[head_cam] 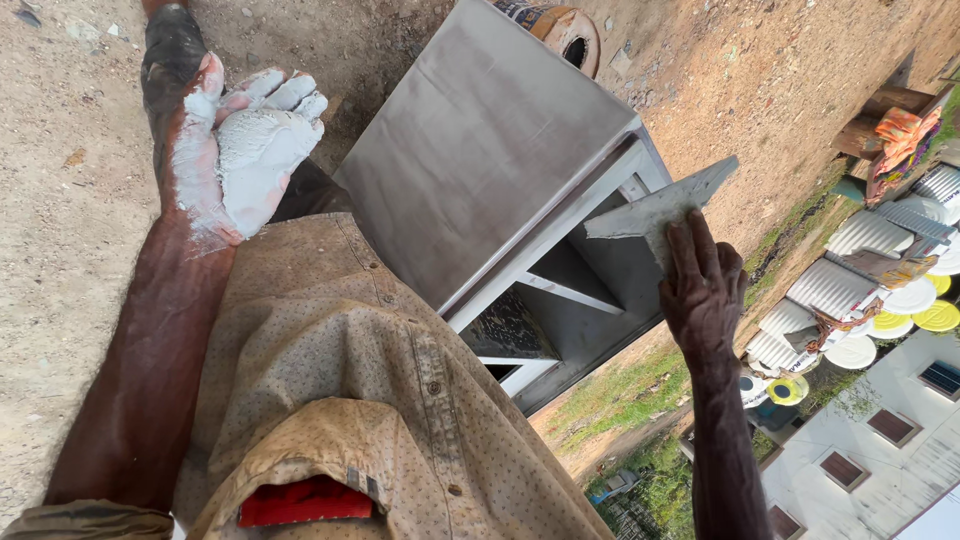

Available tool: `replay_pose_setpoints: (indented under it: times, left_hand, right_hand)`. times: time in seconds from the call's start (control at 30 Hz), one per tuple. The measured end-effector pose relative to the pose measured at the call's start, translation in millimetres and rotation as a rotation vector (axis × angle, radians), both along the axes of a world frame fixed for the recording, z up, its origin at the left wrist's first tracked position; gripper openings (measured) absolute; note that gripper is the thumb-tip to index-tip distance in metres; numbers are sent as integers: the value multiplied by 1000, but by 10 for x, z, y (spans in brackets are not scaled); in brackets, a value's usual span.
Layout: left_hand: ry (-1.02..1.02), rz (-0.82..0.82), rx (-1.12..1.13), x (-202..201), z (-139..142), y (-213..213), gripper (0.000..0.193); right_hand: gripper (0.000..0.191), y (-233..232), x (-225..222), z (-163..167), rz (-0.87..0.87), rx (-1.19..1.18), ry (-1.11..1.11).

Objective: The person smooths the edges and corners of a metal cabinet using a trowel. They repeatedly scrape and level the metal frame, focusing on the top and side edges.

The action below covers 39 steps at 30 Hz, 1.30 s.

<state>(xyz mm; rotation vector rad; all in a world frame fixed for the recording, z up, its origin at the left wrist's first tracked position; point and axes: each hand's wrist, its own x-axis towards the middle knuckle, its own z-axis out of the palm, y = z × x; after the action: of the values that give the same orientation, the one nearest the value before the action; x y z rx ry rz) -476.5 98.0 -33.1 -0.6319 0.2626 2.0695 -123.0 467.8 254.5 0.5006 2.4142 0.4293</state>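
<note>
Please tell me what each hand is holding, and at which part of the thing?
The right hand grips a flat grey scraper blade at its lower edge. The left hand holds a lump of white putty in its palm.

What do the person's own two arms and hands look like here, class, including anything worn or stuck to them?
The left hand is coated in pale grey-white paste over palm and fingers, smeared down to the wrist. The right hand is bare, without that coating. Both forearms are uncovered; a tan dotted shirt with rolled sleeves covers the upper arms. No gloves, watch or rings show.

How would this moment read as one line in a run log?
left hand: open, palm heaped with white putty | right hand: holds flat scraper against grey cabinet | ground: bare dirt
</note>
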Motion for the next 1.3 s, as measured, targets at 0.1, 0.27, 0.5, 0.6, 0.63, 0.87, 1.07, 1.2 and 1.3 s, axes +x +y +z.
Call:
replay_pose_setpoints:
  times: [0.1, 0.27, 0.5, 0.6, 0.63, 0.87, 1.07, 1.2, 1.3]
  left_hand:
    - [-22, -138, -16, -20, -46, 38, 53]
    - [5, -71, -3, -6, -60, -43, 50]
    - [29, -163, -140, -47, -70, -151, 80]
    - [28, -148, -123, -29, -74, -163, 80]
    - [27, -145, -112, -23, -77, -166, 79]
    - [2, -164, -162, -29, -56, -127, 76]
    - [-5, -156, -80, 147, 169, 180, 66]
    - [61, -330, -53, 420, 444, 654, 75]
    - [-3, -479, 157, 566, 670, 990, 81]
  right_hand:
    - [70, -108, -117, -116, 95, -18, 18]
    - [68, -182, -191, -246, 167, -58, -14]
    - [67, -120, -199, -355, 194, -80, -32]
    - [68, -108, -214, -359, 194, -85, -46]
    - [68, -106, -212, -364, 191, -87, -49]
    - [71, 0, 23, -479, 200, -92, -38]
    - [63, 122, 292, -17, -61, -24, -222]
    - [68, -227, 203, 283, -815, -383, 599]
    - [61, -940, 55, 55, -1329, -1466, 1368]
